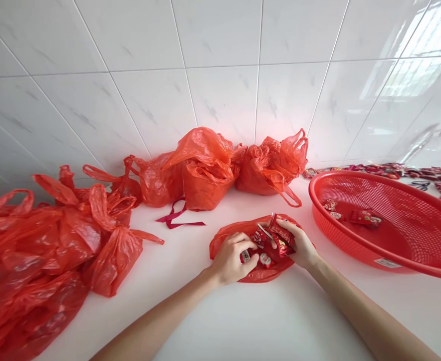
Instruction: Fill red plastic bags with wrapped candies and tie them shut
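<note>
Between my hands lies a red plastic bag [226,233] with its mouth spread wide on the white counter. Several small red wrapped packets [266,259] show inside it. My right hand [300,244] is closed round a few shiny red packets [280,231] over the bag's right side. At the bag's left side, my left hand [232,259] has curled fingers and thumb around a small red packet with a pale label [245,255]. Part of that packet is hidden by the fingers.
Filled red bags [209,183] stand along the tiled wall, and more tied bags [36,250] are heaped at left. A dark red ribbon [179,218] lies behind the open bag. To the right is a red mesh basket [356,250] holding several packets; more packets [389,171] lie behind it.
</note>
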{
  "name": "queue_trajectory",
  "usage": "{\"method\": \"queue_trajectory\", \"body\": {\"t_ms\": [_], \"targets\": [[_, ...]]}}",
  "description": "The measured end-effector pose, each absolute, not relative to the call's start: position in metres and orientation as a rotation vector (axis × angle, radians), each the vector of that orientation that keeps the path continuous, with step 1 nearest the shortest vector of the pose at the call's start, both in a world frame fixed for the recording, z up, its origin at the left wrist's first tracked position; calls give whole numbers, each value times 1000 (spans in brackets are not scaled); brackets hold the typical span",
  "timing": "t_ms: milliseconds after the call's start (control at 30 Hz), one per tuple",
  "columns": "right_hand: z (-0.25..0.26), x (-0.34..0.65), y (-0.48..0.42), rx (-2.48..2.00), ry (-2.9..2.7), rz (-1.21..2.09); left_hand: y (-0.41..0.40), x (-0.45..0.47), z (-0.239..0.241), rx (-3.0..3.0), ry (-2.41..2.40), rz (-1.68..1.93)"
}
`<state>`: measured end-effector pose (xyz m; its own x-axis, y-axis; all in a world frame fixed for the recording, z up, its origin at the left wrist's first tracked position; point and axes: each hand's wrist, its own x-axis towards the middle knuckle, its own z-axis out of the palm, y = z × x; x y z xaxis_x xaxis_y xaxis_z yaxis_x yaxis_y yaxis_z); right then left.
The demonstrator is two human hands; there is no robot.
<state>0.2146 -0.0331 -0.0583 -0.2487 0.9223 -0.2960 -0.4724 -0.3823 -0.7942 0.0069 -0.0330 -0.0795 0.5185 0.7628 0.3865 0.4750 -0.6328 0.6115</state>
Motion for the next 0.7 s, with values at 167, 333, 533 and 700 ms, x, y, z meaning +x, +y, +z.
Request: {"method": "queue_trajectory", "body": {"t_ms": [167,333,533,700], "targets": [[-53,213,-36,-861,-709,1802,-33,8,-73,2150,1125,1100],[-48,211,-40,-847,-802,1780,-35,10,-64,1949,918,960],[-48,204,-43,-940,-855,1699,-36,12,-66,1841,904,911],[-48,202,-45,-943,-852,1590,-39,10,-63,2003,849,863]]}}
